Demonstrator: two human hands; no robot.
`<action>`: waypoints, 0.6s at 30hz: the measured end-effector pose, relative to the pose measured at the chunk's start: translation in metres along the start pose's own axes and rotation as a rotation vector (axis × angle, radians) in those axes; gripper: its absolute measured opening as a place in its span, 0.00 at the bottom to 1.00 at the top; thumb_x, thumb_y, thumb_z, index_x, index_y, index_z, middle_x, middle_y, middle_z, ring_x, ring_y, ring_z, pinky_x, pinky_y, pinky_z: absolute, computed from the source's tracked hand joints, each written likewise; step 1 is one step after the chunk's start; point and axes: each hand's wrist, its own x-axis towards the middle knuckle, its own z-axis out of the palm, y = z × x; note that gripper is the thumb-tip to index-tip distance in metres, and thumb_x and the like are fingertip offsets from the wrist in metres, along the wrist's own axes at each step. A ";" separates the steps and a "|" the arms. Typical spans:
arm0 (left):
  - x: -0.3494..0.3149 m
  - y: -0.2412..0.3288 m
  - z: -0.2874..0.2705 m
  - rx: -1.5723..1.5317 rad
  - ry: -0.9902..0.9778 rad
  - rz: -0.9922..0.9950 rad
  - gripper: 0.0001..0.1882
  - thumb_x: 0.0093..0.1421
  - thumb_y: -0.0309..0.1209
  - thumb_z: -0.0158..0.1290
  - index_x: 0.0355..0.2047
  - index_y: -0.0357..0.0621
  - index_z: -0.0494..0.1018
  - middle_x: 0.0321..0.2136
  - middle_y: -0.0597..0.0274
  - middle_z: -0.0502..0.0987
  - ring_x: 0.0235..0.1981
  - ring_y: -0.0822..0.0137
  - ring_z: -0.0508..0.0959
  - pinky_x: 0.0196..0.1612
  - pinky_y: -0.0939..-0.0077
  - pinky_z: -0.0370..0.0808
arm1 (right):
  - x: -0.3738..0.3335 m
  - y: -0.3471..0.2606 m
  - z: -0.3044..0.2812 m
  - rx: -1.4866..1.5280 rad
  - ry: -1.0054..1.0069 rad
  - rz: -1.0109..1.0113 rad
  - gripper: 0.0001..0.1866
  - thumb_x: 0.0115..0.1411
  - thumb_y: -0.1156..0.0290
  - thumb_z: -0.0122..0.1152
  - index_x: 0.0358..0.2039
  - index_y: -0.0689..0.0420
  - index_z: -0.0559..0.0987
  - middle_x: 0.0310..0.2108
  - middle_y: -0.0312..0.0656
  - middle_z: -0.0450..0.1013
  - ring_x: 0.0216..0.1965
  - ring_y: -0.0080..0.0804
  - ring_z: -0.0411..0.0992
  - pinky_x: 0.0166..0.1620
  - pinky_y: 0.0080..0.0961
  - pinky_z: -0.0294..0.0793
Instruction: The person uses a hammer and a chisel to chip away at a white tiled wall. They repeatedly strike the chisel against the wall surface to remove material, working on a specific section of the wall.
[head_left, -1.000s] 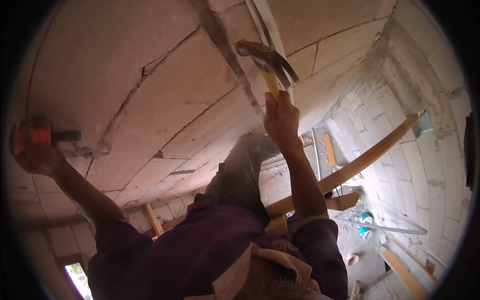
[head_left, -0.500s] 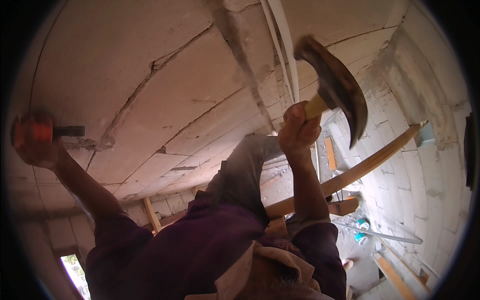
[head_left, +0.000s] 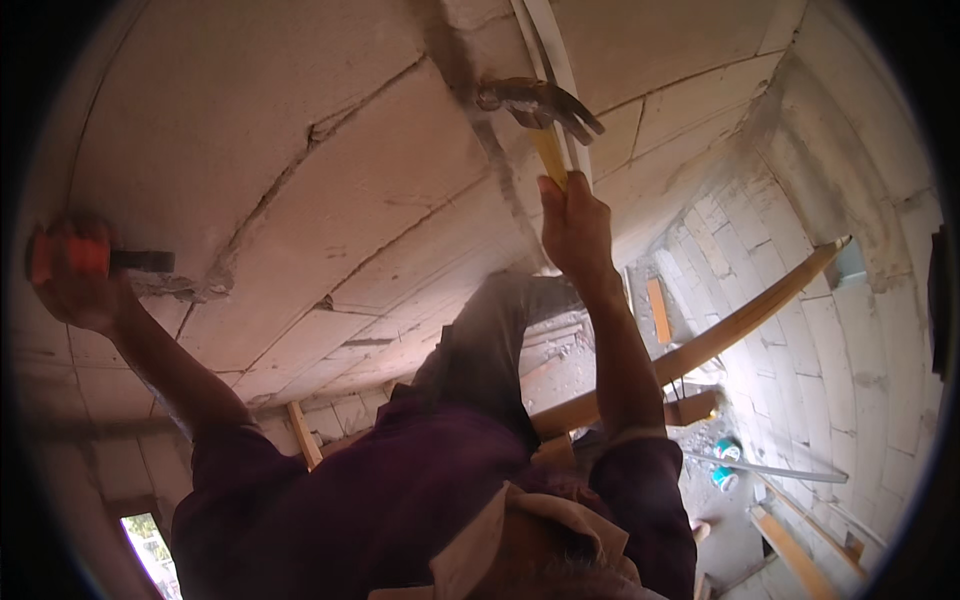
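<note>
At the far left, my left hand (head_left: 88, 292) is closed around the orange grip of a chisel (head_left: 145, 261). Its dark shank points right, close to a chipped patch (head_left: 205, 288) in the block wall (head_left: 250, 180). Blur hides the chisel's outer end. My right hand (head_left: 577, 228) grips the yellow handle of a claw hammer (head_left: 540, 103), raised at the upper middle. The dark hammer head lies across the view of two pale conduits (head_left: 560, 55); whether it touches them I cannot tell.
A long wooden beam (head_left: 745, 328) slants behind my right arm towards a wall opening. Blue-and-white cans (head_left: 725, 464), a metal bar (head_left: 790, 470) and loose planks (head_left: 790, 550) lie at the lower right. Rubble (head_left: 565, 370) covers the floor near my leg.
The hammer has swung left and turned, its head passing from right of my right hand to above and left of it. My left hand and the chisel have barely shifted.
</note>
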 end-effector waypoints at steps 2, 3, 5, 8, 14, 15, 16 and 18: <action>0.000 0.005 -0.012 -0.076 -0.078 -0.054 0.16 0.60 0.24 0.47 0.47 0.27 0.65 0.31 0.42 0.73 0.20 0.59 0.71 0.19 0.66 0.72 | -0.014 -0.018 -0.011 0.090 0.079 -0.015 0.13 0.65 0.63 0.54 0.33 0.61 0.67 0.17 0.54 0.68 0.20 0.55 0.71 0.21 0.40 0.66; -0.003 0.004 -0.013 -0.039 -0.096 -0.020 0.15 0.61 0.24 0.47 0.47 0.27 0.65 0.31 0.42 0.73 0.20 0.59 0.71 0.19 0.66 0.72 | -0.017 -0.017 -0.009 0.222 0.178 -0.056 0.13 0.65 0.64 0.53 0.33 0.61 0.68 0.17 0.53 0.68 0.19 0.55 0.71 0.22 0.40 0.66; -0.003 -0.004 -0.008 0.109 -0.096 0.144 0.15 0.61 0.24 0.47 0.46 0.27 0.65 0.31 0.43 0.73 0.20 0.59 0.71 0.19 0.66 0.72 | -0.015 -0.006 0.003 0.258 0.244 -0.085 0.13 0.65 0.64 0.53 0.33 0.61 0.68 0.17 0.53 0.68 0.20 0.54 0.71 0.22 0.41 0.67; -0.007 -0.006 0.004 0.236 -0.020 0.192 0.15 0.60 0.23 0.46 0.46 0.27 0.65 0.31 0.43 0.73 0.19 0.59 0.72 0.19 0.66 0.72 | -0.001 0.003 0.012 0.010 0.033 -0.020 0.13 0.65 0.64 0.52 0.34 0.62 0.68 0.17 0.53 0.69 0.21 0.54 0.72 0.24 0.43 0.68; -0.002 -0.008 -0.019 0.114 -0.204 0.257 0.17 0.57 0.22 0.48 0.46 0.27 0.65 0.31 0.42 0.73 0.19 0.59 0.72 0.19 0.66 0.72 | -0.016 -0.021 -0.003 0.268 0.234 0.016 0.14 0.63 0.64 0.55 0.36 0.64 0.70 0.21 0.59 0.72 0.26 0.62 0.73 0.25 0.43 0.71; -0.004 -0.011 -0.016 0.143 -0.220 0.305 0.17 0.57 0.22 0.48 0.46 0.27 0.65 0.31 0.43 0.73 0.20 0.59 0.72 0.19 0.66 0.72 | -0.023 -0.007 0.005 0.359 0.336 0.012 0.13 0.63 0.64 0.55 0.37 0.64 0.70 0.21 0.58 0.72 0.26 0.62 0.73 0.25 0.43 0.71; -0.006 -0.012 -0.012 0.175 -0.236 0.358 0.17 0.57 0.22 0.48 0.47 0.27 0.65 0.32 0.43 0.73 0.20 0.59 0.72 0.19 0.66 0.72 | -0.012 -0.001 0.009 0.142 0.199 0.007 0.13 0.63 0.64 0.56 0.36 0.63 0.70 0.20 0.57 0.72 0.26 0.62 0.73 0.25 0.43 0.71; -0.006 -0.010 -0.007 0.139 -0.172 0.243 0.18 0.56 0.22 0.49 0.47 0.27 0.65 0.33 0.43 0.73 0.20 0.59 0.72 0.19 0.67 0.73 | 0.002 0.001 0.008 -0.094 -0.030 0.012 0.13 0.63 0.64 0.56 0.35 0.62 0.70 0.19 0.56 0.72 0.26 0.61 0.74 0.25 0.44 0.72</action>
